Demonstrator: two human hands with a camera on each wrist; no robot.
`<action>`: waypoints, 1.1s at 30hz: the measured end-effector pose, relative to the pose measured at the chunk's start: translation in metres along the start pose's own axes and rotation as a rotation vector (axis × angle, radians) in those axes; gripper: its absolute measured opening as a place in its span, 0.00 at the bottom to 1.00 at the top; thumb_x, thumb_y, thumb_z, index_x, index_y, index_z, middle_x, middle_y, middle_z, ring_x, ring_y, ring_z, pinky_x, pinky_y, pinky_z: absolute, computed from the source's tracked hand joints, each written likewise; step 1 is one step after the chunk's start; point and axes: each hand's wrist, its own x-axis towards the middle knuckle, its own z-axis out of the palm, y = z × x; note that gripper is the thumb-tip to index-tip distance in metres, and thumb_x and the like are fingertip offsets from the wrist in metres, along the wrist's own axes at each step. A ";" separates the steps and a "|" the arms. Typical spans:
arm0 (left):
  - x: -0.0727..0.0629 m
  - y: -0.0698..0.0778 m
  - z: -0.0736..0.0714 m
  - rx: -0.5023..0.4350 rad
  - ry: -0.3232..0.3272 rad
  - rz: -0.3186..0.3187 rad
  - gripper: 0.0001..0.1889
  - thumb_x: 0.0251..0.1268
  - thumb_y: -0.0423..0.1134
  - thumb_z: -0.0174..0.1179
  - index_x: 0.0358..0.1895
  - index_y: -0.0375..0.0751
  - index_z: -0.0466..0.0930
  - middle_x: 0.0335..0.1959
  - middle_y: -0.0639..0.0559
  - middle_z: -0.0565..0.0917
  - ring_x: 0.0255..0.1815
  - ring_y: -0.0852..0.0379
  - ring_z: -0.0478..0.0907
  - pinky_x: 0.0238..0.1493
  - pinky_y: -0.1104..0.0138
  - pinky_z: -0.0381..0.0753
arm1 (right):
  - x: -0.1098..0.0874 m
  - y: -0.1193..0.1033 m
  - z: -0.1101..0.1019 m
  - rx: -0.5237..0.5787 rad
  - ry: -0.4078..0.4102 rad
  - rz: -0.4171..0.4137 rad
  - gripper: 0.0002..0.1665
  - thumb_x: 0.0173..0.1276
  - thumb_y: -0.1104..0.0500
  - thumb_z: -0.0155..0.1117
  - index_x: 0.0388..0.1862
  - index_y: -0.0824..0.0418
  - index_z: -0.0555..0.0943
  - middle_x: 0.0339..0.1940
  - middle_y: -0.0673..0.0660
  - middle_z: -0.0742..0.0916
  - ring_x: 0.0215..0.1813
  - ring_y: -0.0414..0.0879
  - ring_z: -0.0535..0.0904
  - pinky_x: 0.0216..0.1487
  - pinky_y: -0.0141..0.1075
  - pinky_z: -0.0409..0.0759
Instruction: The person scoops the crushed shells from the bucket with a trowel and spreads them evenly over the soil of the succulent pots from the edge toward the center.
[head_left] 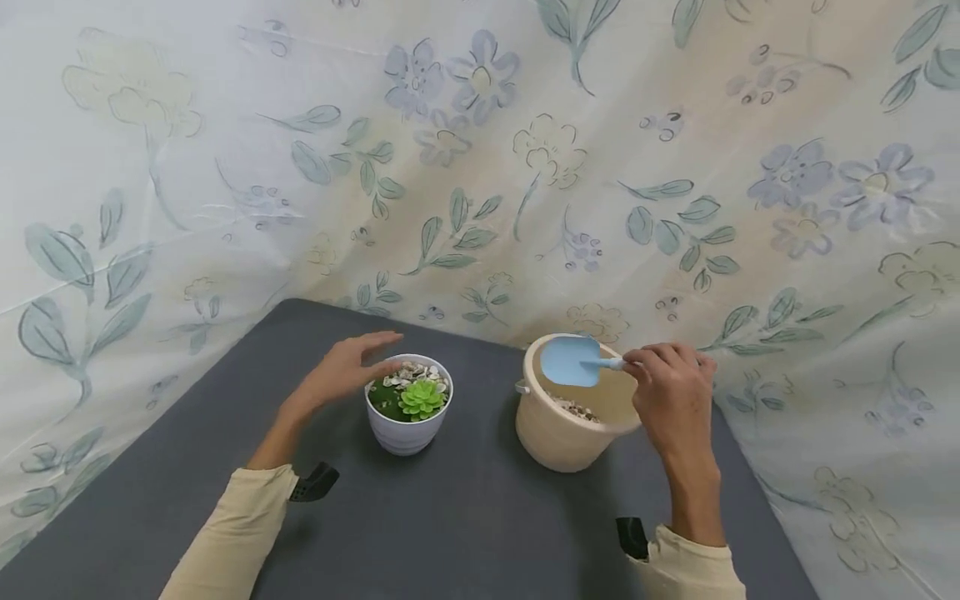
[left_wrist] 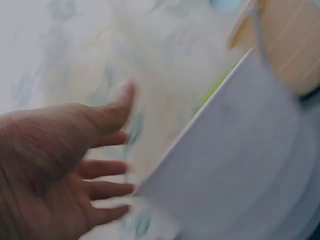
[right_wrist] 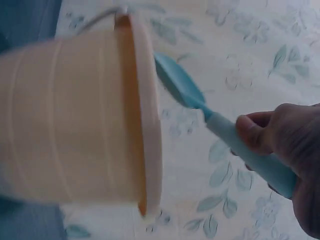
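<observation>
My right hand (head_left: pixel 677 398) grips the handle of a light blue hand shovel (head_left: pixel 573 361), its blade over the mouth of a cream bucket (head_left: pixel 558 442). In the right wrist view the thumb lies along the shovel's handle (right_wrist: pixel 250 155), with the blade beside the bucket's rim (right_wrist: pixel 152 115). Small pebbles (head_left: pixel 576 408) lie inside the bucket. My left hand (head_left: pixel 345 371), fingers extended, is at the left rim of a white pot (head_left: pixel 407 433). This pot holds a green succulent (head_left: pixel 422 400), pale stones (head_left: pixel 412 372) and dark green moss (head_left: pixel 386 402).
The pot and bucket stand apart on a dark grey table (head_left: pixel 465 508). A floral cloth (head_left: pixel 480 208) hangs behind the table and along its sides. The bucket's handle joint (head_left: pixel 522 387) sticks out at its left.
</observation>
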 end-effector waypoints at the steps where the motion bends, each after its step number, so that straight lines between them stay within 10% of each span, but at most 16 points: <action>1: 0.004 0.010 0.006 0.007 0.039 0.017 0.32 0.77 0.49 0.63 0.78 0.39 0.69 0.80 0.35 0.69 0.79 0.32 0.67 0.75 0.37 0.71 | -0.002 0.006 -0.002 -0.008 -0.027 0.001 0.05 0.58 0.73 0.77 0.33 0.68 0.90 0.33 0.64 0.91 0.44 0.61 0.81 0.52 0.59 0.69; 5: 0.020 0.053 0.034 -0.017 0.127 0.118 0.32 0.74 0.48 0.65 0.77 0.42 0.72 0.79 0.38 0.70 0.81 0.36 0.65 0.76 0.38 0.69 | -0.006 0.024 -0.001 -0.067 -0.140 -0.013 0.06 0.56 0.73 0.78 0.32 0.66 0.90 0.31 0.62 0.91 0.43 0.60 0.81 0.54 0.60 0.70; 14: 0.046 0.117 0.101 -0.026 0.059 0.249 0.30 0.70 0.47 0.69 0.72 0.42 0.78 0.77 0.38 0.73 0.78 0.39 0.71 0.75 0.44 0.74 | -0.009 0.032 0.017 -0.054 -0.435 0.005 0.04 0.60 0.69 0.76 0.34 0.62 0.91 0.35 0.58 0.92 0.43 0.57 0.80 0.61 0.64 0.71; 25: 0.045 0.124 0.160 -0.023 0.085 0.148 0.39 0.61 0.54 0.76 0.71 0.35 0.78 0.80 0.32 0.66 0.76 0.33 0.72 0.68 0.46 0.81 | -0.012 0.020 0.038 -0.140 -0.670 0.072 0.05 0.58 0.68 0.78 0.30 0.58 0.93 0.34 0.56 0.93 0.43 0.59 0.83 0.59 0.62 0.74; 33: 0.055 0.130 0.165 0.012 0.169 0.163 0.33 0.60 0.51 0.77 0.65 0.36 0.83 0.77 0.31 0.71 0.74 0.35 0.75 0.65 0.49 0.83 | 0.001 0.020 0.045 -0.127 -0.746 0.078 0.14 0.57 0.67 0.80 0.17 0.56 0.87 0.22 0.49 0.89 0.30 0.48 0.81 0.45 0.50 0.73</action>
